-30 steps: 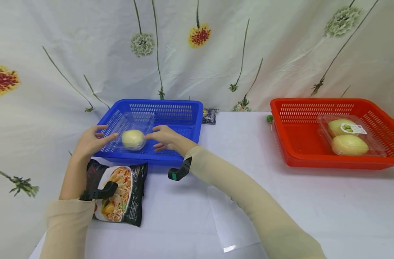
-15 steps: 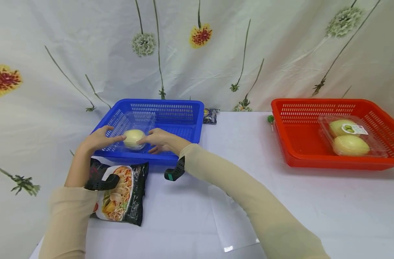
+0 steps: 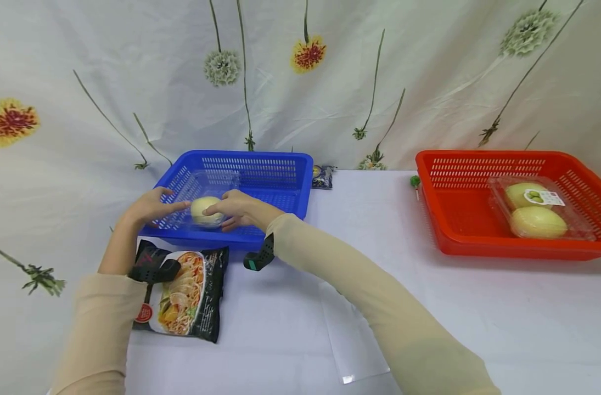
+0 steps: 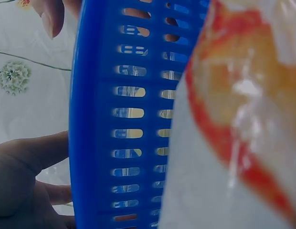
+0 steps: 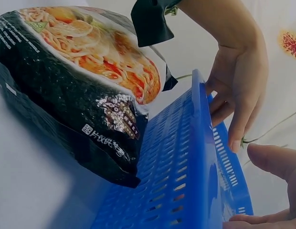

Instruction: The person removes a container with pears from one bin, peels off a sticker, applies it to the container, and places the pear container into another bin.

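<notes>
The two hands reach over the blue basket (image 3: pixel 270 155), one on each side of a clear box (image 3: pixel 216 178) with a pale round fruit (image 3: pixel 201 206) in it. The left hand (image 3: pixel 149 208) has its thumb out straight toward the fruit and its fingers loose and apart. The right hand (image 3: pixel 238 205) has its thumb over the fruit's near side, as the head camera sees it, and its fingers spread lower down. Neither hand looks wrapped round anything. I cannot tell if the thumbs touch the plastic.

For a good hold, I think both hands should slide down the box's sides and press evenly, low down, because thin plastic may bend or pop if squeezed on top. Going straight up, nice and flat, should stop the fruit rolling and clear the basket's rim.

Just under the left wrist, on the person's side of the basket, a black noodle bag (image 3: pixel 184 296) lies on the bench (image 3: pixel 280 323), so sleeves might brush it.

Beyond the right hand, just past the basket, is a little dark packet (image 3: pixel 323 177). Far to the right of both hands, a red basket (image 3: pixel 517 248) holds another clear box with two fruits (image 3: pixel 538 223).
</notes>
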`<state>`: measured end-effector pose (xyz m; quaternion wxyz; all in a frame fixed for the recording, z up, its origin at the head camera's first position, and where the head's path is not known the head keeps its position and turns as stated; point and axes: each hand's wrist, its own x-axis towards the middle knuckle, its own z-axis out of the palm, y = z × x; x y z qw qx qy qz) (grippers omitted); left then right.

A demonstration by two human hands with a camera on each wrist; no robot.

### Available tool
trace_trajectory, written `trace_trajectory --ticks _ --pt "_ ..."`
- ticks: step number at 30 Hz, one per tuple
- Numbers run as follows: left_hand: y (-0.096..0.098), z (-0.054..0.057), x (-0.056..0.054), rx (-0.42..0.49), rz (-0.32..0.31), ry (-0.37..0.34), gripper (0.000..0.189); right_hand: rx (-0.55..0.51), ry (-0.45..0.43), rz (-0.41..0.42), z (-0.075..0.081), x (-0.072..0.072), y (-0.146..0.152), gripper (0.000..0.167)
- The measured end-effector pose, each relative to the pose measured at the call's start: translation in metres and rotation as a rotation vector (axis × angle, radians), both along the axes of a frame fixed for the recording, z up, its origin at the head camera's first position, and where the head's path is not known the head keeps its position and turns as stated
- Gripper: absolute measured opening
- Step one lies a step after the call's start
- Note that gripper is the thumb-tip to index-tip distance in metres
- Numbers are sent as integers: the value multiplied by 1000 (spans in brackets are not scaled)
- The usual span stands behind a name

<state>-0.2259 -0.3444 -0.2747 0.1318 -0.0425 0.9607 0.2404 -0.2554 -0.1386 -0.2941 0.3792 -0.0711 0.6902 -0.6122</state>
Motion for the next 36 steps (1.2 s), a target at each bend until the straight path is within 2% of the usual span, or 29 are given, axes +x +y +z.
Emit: trace_trajectory --ticks 5,8,11,17,23,30,33,36 --pt "0 -1 -1 -10 0 -13 90 -19 -23 -5 -1 -3 2 71" --pt "0 -3 0 -43 -9 8 87 -41 -44 -8 -2 -4 3 66" --pt "-2 -5 2 -36 -6 32 85 -50 -61 -51 -2 -4 3 70" --pt "-1 -6 4 76 10 38 76 -67 -78 -170 3 -5 7 82" --pt "1 -7 3 210 55 25 75 -75 -54 -158 8 -7 13 82" --pt "6 -1 4 222 58 39 85 -87 -39 -195 5 -5 14 62" --pt "10 1 6 224 48 58 83 -88 -21 -214 4 -1 15 64" --pt "13 2 9 234 45 84 80 -76 35 -244 4 4 17 65"
